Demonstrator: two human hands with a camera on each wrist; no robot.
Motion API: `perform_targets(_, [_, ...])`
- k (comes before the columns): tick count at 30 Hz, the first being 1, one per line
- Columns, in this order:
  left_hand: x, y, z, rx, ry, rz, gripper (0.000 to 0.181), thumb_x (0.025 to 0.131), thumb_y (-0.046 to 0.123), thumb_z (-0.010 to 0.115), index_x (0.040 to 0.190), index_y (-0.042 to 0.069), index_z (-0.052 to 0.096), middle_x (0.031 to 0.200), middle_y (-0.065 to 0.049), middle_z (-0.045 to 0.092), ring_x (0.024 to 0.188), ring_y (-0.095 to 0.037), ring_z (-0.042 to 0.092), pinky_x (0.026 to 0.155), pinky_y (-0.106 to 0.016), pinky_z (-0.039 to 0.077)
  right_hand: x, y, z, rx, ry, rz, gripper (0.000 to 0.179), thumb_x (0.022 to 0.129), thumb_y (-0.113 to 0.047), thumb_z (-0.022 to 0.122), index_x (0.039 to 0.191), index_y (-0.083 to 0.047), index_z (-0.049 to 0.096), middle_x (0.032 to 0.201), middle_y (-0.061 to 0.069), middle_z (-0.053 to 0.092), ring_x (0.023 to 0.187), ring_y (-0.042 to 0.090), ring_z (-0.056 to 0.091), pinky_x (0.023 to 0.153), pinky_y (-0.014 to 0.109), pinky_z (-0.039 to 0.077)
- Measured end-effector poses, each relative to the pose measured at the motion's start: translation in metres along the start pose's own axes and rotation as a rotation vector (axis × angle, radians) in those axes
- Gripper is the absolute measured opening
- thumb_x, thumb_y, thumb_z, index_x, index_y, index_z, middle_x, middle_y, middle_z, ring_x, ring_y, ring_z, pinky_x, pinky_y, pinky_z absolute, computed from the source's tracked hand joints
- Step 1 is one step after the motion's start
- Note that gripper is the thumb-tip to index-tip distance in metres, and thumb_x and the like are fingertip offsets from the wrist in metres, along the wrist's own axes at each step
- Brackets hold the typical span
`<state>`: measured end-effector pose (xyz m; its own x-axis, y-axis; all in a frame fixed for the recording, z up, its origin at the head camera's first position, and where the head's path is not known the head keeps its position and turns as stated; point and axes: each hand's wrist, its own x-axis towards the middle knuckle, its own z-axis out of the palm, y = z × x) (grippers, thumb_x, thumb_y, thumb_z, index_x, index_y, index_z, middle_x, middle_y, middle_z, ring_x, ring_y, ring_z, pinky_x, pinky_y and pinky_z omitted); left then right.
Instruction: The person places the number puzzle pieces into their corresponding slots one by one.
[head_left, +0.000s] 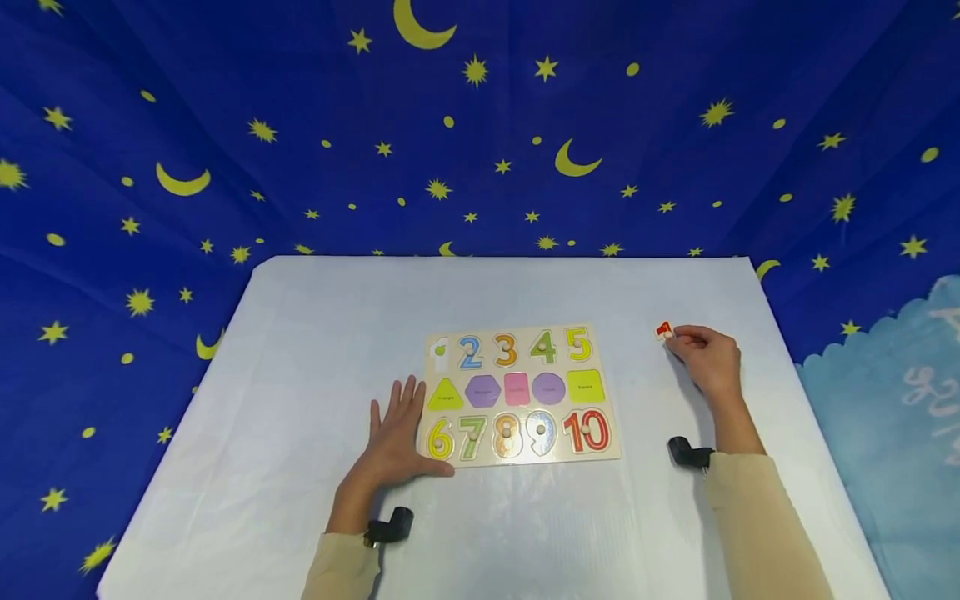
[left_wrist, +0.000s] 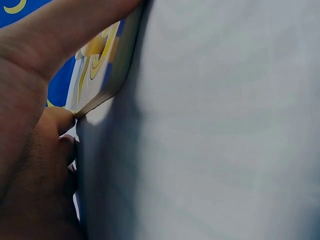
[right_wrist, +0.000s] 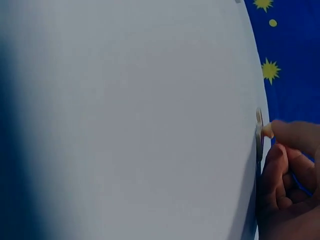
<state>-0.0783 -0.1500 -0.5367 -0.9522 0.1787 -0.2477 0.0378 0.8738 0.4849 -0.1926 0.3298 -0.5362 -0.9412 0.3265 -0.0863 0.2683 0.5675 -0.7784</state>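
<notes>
A wooden number puzzle board [head_left: 551,454] lies on the table. Its 1-shaped recess [head_left: 441,352] at the upper left bares a small green picture. Numbers 2 to 10 sit in their places, each with a knob. Along the board's left edge rests my left hand [head_left: 393,442], fingers spread and thumb at the lower left corner. Off to the right of the board, my right hand [head_left: 707,360] pinches the knob of a small red number 1 puzzle piece [head_left: 663,330]. In the right wrist view that piece [right_wrist: 259,137] shows edge-on, close to the white surface.
A white cover [head_left: 322,317] spreads over the table. Behind and beside it hangs a blue cloth [head_left: 510,200] with yellow moons and stars. Printed shapes, among them a triangle [head_left: 446,395] and a square [head_left: 585,386], fill the board's middle row.
</notes>
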Motion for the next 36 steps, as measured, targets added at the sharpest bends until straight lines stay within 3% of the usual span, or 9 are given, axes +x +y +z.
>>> perform_targets(19, [-0.0002, 0.0011, -0.0032, 0.001, -0.018, -0.003, 0.140, 0.049, 0.061, 0.084, 0.155, 0.012, 0.007, 0.161, -0.006, -0.004, 0.144, -0.025, -0.015, 0.109, -0.055, -0.016, 0.0028, -0.0027, 0.0067, -0.042, -0.008, 0.051, 0.035, 0.092, -0.026, 0.063, 0.118, -0.003, 0.068, 0.098, 0.013, 0.064, 0.081, 0.020, 0.053, 0.055, 0.017, 0.041])
perform_targets(36, [-0.0008, 0.0021, -0.0036, 0.013, -0.028, -0.009, 0.140, 0.050, 0.060, 0.084, 0.155, 0.012, 0.005, 0.160, -0.006, -0.006, 0.144, -0.024, -0.016, 0.109, -0.055, -0.016, 0.0013, -0.0025, 0.0059, -0.043, -0.014, 0.017, 0.037, 0.091, -0.029, 0.065, 0.114, 0.000, 0.069, 0.095, 0.013, 0.064, 0.080, 0.020, 0.055, 0.051, 0.017, 0.042])
